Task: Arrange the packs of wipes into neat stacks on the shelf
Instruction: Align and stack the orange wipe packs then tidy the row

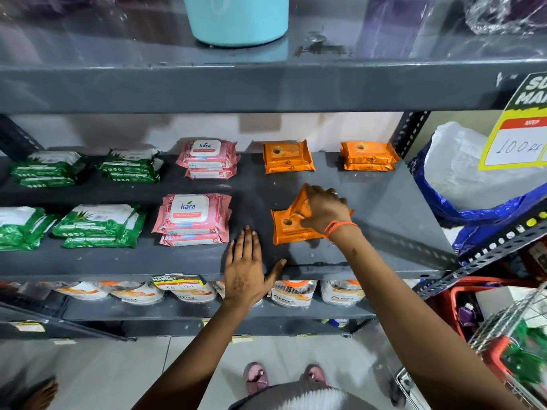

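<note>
On the grey shelf (393,208) my right hand (324,211) grips a tilted orange pack of wipes (302,199) above another orange pack (288,230) lying flat near the front. My left hand (247,261) rests flat and open on the shelf's front edge, just left of that pack. Two orange stacks stand at the back, one (288,156) in the middle and one (368,155) on the right. Pink stacks stand at the back (208,158) and the front (194,218). Green stacks (100,224) fill the left side.
A turquoise bucket (239,19) stands on the shelf above. White pouches (293,292) line the shelf below. A yellow price sign (521,128) hangs at the right over a blue and white sack (473,184). A red basket (473,306) and wire trolley (515,335) stand at lower right.
</note>
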The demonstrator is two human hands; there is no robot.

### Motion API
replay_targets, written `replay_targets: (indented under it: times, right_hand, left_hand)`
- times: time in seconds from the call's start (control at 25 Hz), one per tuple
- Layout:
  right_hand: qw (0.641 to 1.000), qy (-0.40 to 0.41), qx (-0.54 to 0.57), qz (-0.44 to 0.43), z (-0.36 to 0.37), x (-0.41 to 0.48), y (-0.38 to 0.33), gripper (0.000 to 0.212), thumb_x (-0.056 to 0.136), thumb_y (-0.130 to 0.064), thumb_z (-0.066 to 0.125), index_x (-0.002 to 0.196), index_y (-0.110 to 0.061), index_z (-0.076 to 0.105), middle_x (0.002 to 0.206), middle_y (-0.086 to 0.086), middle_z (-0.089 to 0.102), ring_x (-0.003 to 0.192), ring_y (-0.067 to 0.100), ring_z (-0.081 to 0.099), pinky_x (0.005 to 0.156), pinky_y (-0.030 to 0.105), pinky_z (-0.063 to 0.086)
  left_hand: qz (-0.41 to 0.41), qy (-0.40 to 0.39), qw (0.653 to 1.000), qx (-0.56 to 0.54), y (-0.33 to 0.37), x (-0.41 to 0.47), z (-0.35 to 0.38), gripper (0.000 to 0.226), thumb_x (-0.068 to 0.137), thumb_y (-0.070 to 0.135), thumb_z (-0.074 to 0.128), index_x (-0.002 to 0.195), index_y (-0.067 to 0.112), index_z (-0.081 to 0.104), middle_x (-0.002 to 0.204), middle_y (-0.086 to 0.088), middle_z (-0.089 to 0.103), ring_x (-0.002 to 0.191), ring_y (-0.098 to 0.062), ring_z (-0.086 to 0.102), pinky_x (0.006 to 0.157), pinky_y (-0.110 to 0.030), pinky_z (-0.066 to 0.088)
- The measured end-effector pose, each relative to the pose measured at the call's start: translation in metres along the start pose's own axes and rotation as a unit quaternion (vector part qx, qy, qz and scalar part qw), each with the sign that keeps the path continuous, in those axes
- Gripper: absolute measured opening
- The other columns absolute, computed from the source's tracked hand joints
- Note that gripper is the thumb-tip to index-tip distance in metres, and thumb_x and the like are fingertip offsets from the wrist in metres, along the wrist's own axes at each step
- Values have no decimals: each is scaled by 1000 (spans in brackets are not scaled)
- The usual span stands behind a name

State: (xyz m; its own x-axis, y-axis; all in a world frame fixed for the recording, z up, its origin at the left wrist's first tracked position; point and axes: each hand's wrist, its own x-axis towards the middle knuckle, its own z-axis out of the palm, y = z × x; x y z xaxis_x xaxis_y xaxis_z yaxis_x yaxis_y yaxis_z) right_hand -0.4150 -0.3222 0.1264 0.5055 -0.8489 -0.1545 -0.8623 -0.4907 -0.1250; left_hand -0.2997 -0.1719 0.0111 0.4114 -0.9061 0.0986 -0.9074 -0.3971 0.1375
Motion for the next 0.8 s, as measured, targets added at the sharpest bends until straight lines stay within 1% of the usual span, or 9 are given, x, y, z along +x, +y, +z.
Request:
replay_targets:
  times: [0.12,0.24,0.32,0.4,0.56,0.6,0.64,0.72,0.8]
  right_hand:
    - [1000,-19,17,-8,12,6,-15,69,73,-53,65,127,-14,49,124,12,58,113,35,54,90,43,48]
    - [995,6,57,77,12,8,-10,70,81,-65,48,122,-9,54,134,15,45,109,38,57,87,39,50]
    - [997,32,5,65,3,8,-3,54,91,-48,44,132,-12,47,146,17,32,117,41,52,92,41,48]
    - [997,-13,-46,-57,-5,10,5,49,92,-20,46,140,-21,36,148,17,34,124,38,47,94,40,48]
    - [962,-182,-105,-175,-17,0,2,53,88,-2,49,131,-30,37,148,14,38,115,34,49,62,27,52]
    - [957,-188,-118,-189,-18,-1,0,57,85,-4,54,131,-30,35,151,12,33,123,34,44,66,27,53]
    - [956,-189,-123,-188,-18,-1,-1,59,81,-10,61,130,-29,36,153,11,28,134,32,35,83,33,54]
    - [963,-185,-111,-160,-17,1,1,66,75,-29,71,132,-26,38,156,9,21,144,29,18,114,40,34]
    - [971,-187,-83,-123,-21,0,4,70,79,-41,67,137,-16,38,158,7,20,144,25,19,120,41,20]
  left_hand:
    - [-1,6,1000,-2,1,1,-1,90,85,71,16,140,2,35,148,-16,39,136,-30,38,112,-43,30]
    - [-6,5,1000,-1,0,0,0,91,84,71,14,141,3,33,149,-15,37,137,-29,36,113,-41,28]
    - [-5,13,1000,5,0,0,0,91,84,71,12,141,3,33,149,-15,37,136,-29,37,113,-42,29]
    - [-3,13,1000,5,-1,0,1,90,85,71,13,140,3,33,149,-16,37,136,-30,38,112,-42,30]
    - [-1,20,1000,-1,-1,1,4,89,85,71,16,141,4,32,149,-16,38,136,-30,37,112,-42,31]
    - [-2,21,1000,-2,-1,1,4,89,85,71,17,141,4,32,149,-16,38,136,-30,38,112,-42,31]
    - [-3,21,1000,-3,-1,1,5,89,85,71,17,141,4,33,148,-16,39,135,-30,38,112,-42,31]
    - [-5,26,1000,-7,-1,1,6,88,85,70,19,140,4,34,148,-15,40,135,-29,38,112,-42,31]
    - [-5,37,999,-7,-2,2,8,87,86,70,20,139,4,36,147,-15,41,135,-29,39,111,-41,31]
